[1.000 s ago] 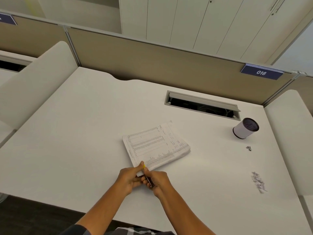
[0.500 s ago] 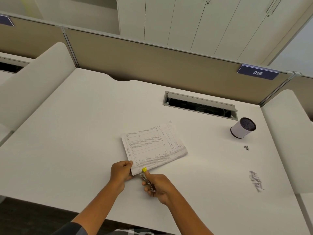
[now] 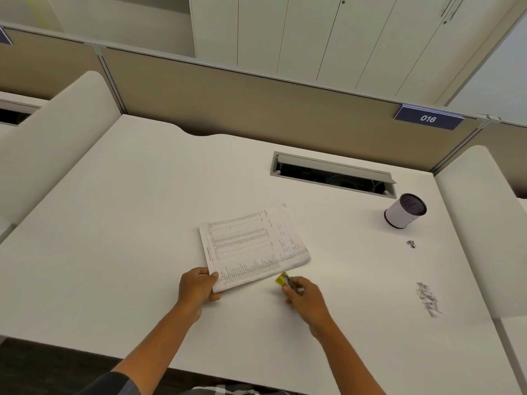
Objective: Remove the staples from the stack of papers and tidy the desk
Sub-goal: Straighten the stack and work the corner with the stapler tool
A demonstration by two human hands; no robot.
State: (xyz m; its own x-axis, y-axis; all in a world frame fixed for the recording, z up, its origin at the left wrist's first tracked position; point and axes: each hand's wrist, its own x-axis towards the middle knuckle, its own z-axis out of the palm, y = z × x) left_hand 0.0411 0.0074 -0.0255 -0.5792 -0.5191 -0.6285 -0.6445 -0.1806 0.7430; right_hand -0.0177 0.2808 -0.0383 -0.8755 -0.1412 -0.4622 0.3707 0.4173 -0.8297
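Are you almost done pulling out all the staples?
Partly. A pile of pulled staples lies on the desk, with a few more near the cup. The left hand holds the papers; the right hand holds the staple remover. Tidying remains.

Soft, even light falls from overhead and the scene is moderately bright with a slightly greenish-grey cast. The white desk (image 3: 119, 223) shows no harsh glare, only a paler patch near its middle. Shadows are faint: a thin one under the left hand (image 3: 198, 286) and a soft one beside the cup (image 3: 405, 210). The right hand (image 3: 306, 300) and the scattered staples (image 3: 427, 299) are smeared by motion blur. Wide-angle distortion bends the partition (image 3: 256, 106) and cabinet doors (image 3: 313, 32) toward the edges. Fine print on the papers (image 3: 251, 246) is unreadable.
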